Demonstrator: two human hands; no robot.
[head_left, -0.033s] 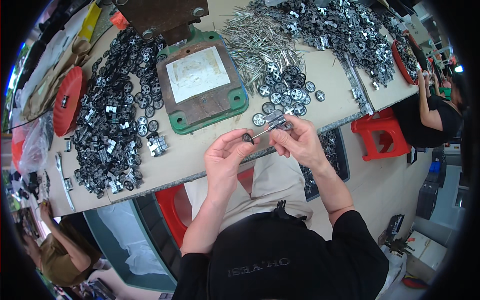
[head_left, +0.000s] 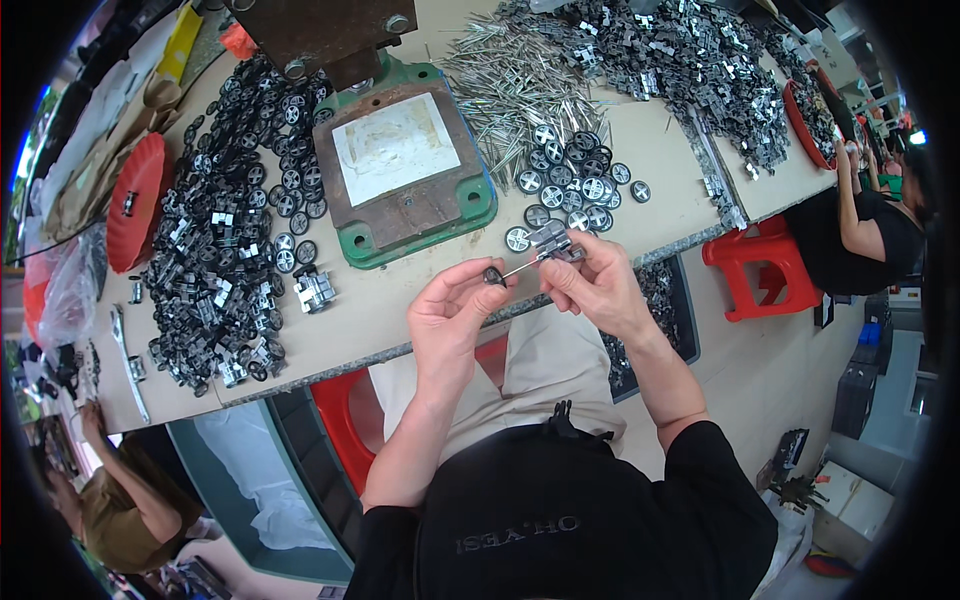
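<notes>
Between the fingertips of my left hand (head_left: 455, 312) is a small black wheel (head_left: 493, 276). A thin metal axle (head_left: 522, 268) runs from the wheel towards a grey and black plastic chassis piece (head_left: 553, 241). My right hand (head_left: 603, 287) pinches that piece between thumb and fingers. Whether the axle's far end sits inside the piece is hidden. Both hands are above the table's front edge. Just beyond them lies a cluster of loose black wheels with silver spokes (head_left: 570, 180).
A green-based press (head_left: 408, 190) with a pale plate stands ahead. Metal axles (head_left: 515, 95) lie beside it, and chassis pieces are heaped at far right (head_left: 690, 60) and left (head_left: 200, 270). A red tray (head_left: 138, 205) leans at left. People sit on both sides, one near a red stool (head_left: 755, 270).
</notes>
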